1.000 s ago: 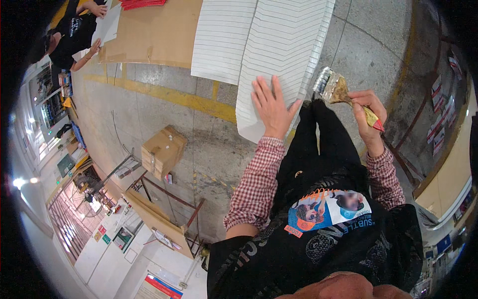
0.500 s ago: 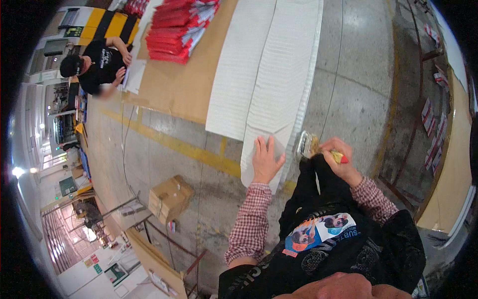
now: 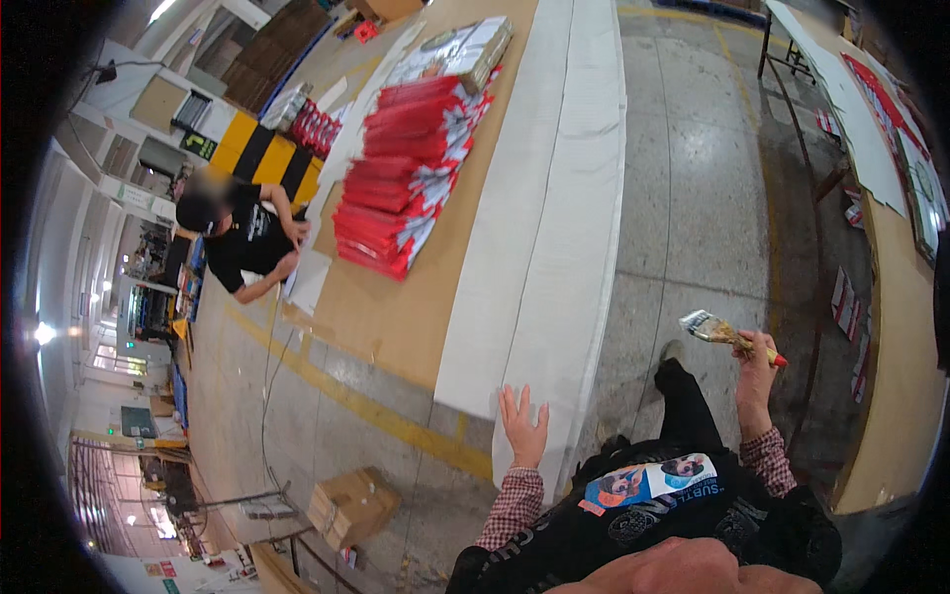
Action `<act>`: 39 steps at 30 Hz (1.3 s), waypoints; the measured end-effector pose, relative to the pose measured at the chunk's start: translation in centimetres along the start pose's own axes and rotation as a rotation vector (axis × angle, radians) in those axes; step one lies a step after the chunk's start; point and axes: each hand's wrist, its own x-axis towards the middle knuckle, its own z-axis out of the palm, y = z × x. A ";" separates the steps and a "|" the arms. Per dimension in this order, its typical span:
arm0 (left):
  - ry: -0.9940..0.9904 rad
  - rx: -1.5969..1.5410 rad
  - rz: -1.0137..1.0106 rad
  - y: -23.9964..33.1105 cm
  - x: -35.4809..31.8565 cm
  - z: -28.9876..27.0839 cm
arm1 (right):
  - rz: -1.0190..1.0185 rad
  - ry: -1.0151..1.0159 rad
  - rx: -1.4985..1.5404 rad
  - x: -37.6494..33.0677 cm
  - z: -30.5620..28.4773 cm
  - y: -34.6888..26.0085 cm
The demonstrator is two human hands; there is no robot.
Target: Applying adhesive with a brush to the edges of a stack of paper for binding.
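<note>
A paintbrush (image 3: 719,331) with pale bristles and a red-tipped handle is in my right hand (image 3: 756,381), its fingers wrapped round the handle. The brush is held over the floor, apart from the table, with the bristles pointing left. My left hand (image 3: 524,428) lies with spread fingers on the near end of a long white sheet (image 3: 566,267). That sheet lies lengthwise beside another white strip (image 3: 515,213) along the right side of the table. Its near end hangs past the brown tabletop.
Red packets (image 3: 401,173) are stacked on the brown table (image 3: 381,312). Across it a co-worker (image 3: 242,238) in black leans over white paper. A cardboard box (image 3: 351,507) sits on the floor at lower left. At right stands another table (image 3: 876,396) with metal legs.
My right hand has moved the brush to the right, away from the sheet's edge. My left hand stays on the sheet's near end. The view has shifted, showing more of the table.
</note>
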 end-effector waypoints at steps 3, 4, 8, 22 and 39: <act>0.062 -0.054 0.078 4.4 8.2 1.9 | 0.102 0.163 0.174 6.8 -0.6 0.1; 0.051 -0.084 0.126 6.5 11.3 3.0 | 0.197 0.149 0.280 9.4 -0.7 0.0; 0.060 -0.167 0.288 16.0 22.0 7.0 | 0.344 0.270 0.441 18.8 -0.9 -1.8; -0.417 -0.286 0.426 33.3 45.8 19.3 | 0.238 0.200 0.449 53.9 7.0 -6.4; -0.059 -0.274 0.427 43.1 89.5 27.0 | 0.380 0.099 0.444 96.5 28.8 -3.9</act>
